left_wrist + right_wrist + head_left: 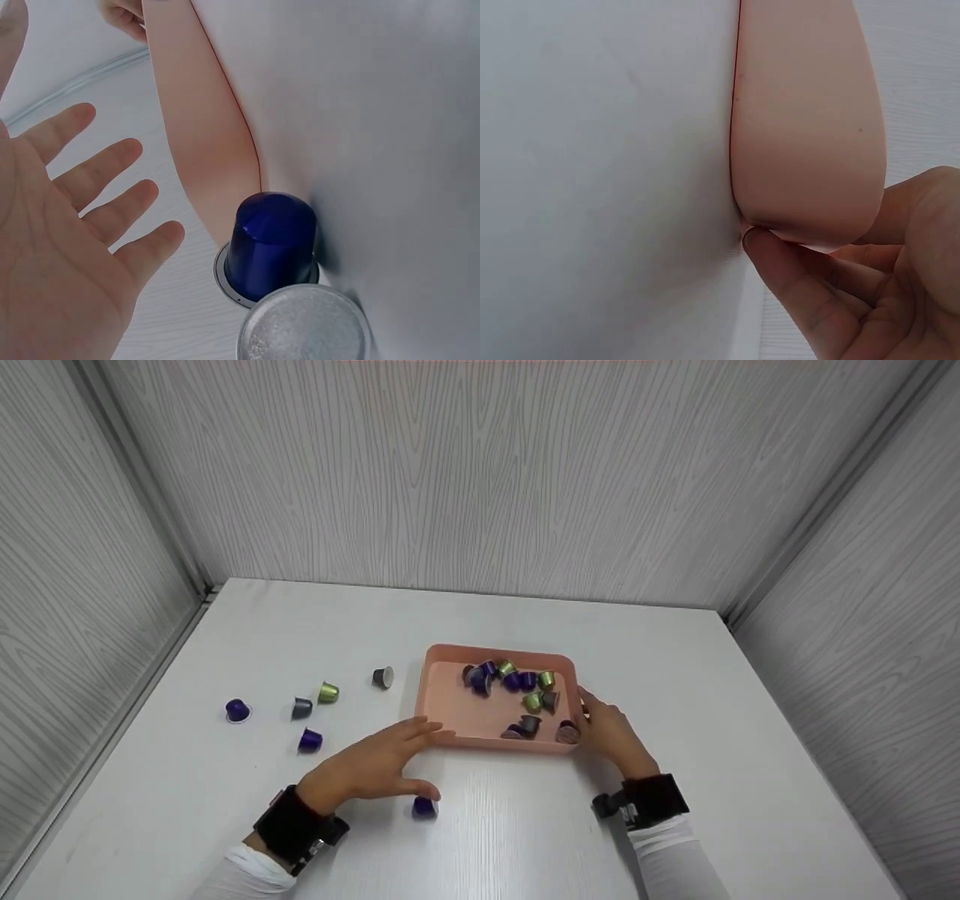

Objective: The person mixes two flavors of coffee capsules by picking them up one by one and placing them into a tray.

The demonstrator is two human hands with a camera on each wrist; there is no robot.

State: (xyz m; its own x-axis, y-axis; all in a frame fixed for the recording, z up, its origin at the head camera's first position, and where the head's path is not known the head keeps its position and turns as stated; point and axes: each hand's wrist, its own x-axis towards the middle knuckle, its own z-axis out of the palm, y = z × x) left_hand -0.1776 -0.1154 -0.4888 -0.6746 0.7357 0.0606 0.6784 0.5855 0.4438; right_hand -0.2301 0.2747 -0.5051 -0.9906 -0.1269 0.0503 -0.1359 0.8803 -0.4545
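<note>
Head view shows a white tabletop (765,780) carrying a pink tray (461,705) near its middle. On its right side, the right hand (613,735) grips the tray near a corner; the left hand (375,761), fingers straight and spread, is at the near left corner. Mixed capsules (527,681) lie inside, five loose capsules (328,693) to the left, and one purple capsule (424,808) just by the left thumb.

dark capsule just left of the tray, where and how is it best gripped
Likely best to pinch the dark capsule across its body, on opposite sides, with the left hand coming from above: it lies sideways, uncovered, its pale flat lid facing right, toward the tray.
</note>
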